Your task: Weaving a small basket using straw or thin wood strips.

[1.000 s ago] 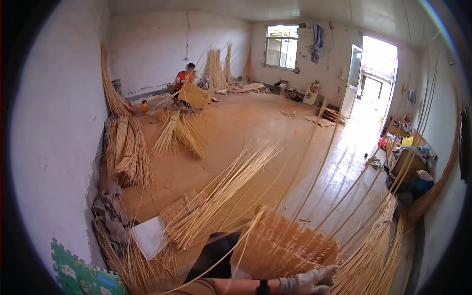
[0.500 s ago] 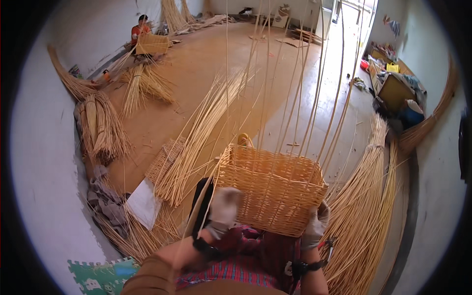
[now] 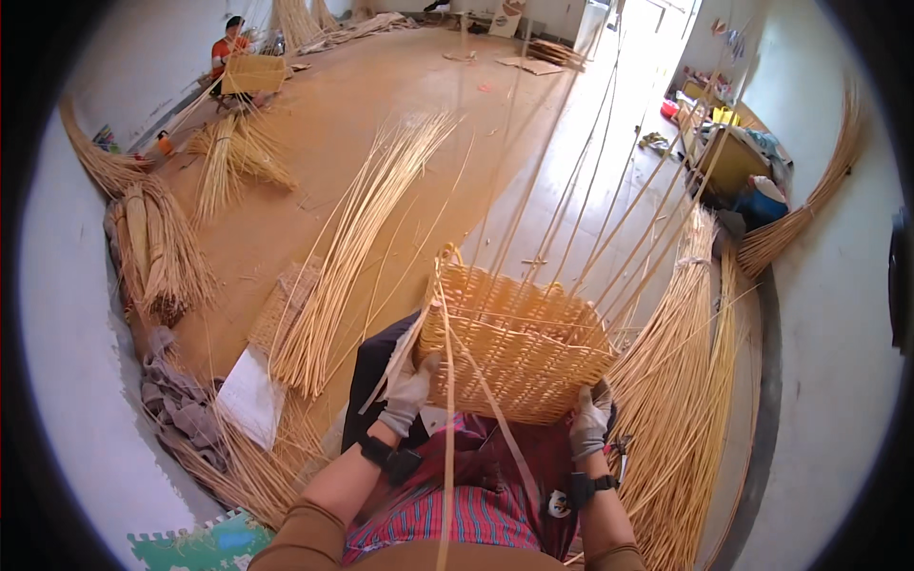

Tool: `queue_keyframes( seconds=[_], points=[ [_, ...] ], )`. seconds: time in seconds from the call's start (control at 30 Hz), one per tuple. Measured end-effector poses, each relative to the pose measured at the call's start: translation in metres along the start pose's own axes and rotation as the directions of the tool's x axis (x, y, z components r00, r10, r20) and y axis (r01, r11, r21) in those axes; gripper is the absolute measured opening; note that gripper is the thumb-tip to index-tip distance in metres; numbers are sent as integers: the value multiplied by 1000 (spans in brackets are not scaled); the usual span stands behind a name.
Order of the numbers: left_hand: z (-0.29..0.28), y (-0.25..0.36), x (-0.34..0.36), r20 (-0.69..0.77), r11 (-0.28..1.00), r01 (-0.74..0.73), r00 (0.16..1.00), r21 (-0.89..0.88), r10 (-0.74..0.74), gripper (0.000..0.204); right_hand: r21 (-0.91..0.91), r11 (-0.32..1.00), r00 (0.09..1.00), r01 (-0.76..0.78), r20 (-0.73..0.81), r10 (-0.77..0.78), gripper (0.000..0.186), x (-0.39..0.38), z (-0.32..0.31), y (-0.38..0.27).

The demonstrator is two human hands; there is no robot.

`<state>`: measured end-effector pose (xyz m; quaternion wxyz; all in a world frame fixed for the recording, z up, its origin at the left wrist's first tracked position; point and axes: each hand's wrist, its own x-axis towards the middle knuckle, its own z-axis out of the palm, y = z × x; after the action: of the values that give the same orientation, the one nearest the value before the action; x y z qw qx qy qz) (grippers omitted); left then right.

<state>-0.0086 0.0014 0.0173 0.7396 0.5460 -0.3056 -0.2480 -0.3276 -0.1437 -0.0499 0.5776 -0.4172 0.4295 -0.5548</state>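
A rectangular wicker basket sits over my lap, woven of pale tan canes, with a small loop at its far left corner. Long uncut canes rise from its rim and fan away toward the upper right. My left hand, in a light work glove, grips the basket's lower left corner, thumb against the wall. At the lower right corner my gloved right hand holds the other end; its fingers are partly hidden. Two loose strands hang across the basket's front toward me.
Loose canes lie on the floor ahead, beside a woven panel and a white sheet. A big cane bundle lies at my right, with pliers near my right wrist. Another person sits far left.
My left hand has gone from a blurred position at the basket's front to a grip on its lower left corner. The basket has turned slightly, and two strands now cross its front.
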Motion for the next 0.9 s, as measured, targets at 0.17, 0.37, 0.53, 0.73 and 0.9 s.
queue_keyframes(
  seconds=[0.17,0.37,0.53,0.73,0.9],
  points=[
    [-10,2,17,122,969,-70,992,237,42,63,61,982,978,-177,-103,183,30,-27,13,-42],
    [3,105,71,369,782,-266,928,563,50,65,310,812,866,-494,95,491,22,-100,17,-89],
    [9,105,119,634,783,-306,761,542,-141,51,-758,646,719,87,497,486,37,-124,60,-136],
    [4,82,127,664,750,-342,729,566,-168,48,-305,753,757,583,540,-368,33,-91,196,-159],
    [13,74,113,613,805,-290,782,517,-113,47,-61,986,984,152,107,-145,19,-48,192,-89]
  ],
)
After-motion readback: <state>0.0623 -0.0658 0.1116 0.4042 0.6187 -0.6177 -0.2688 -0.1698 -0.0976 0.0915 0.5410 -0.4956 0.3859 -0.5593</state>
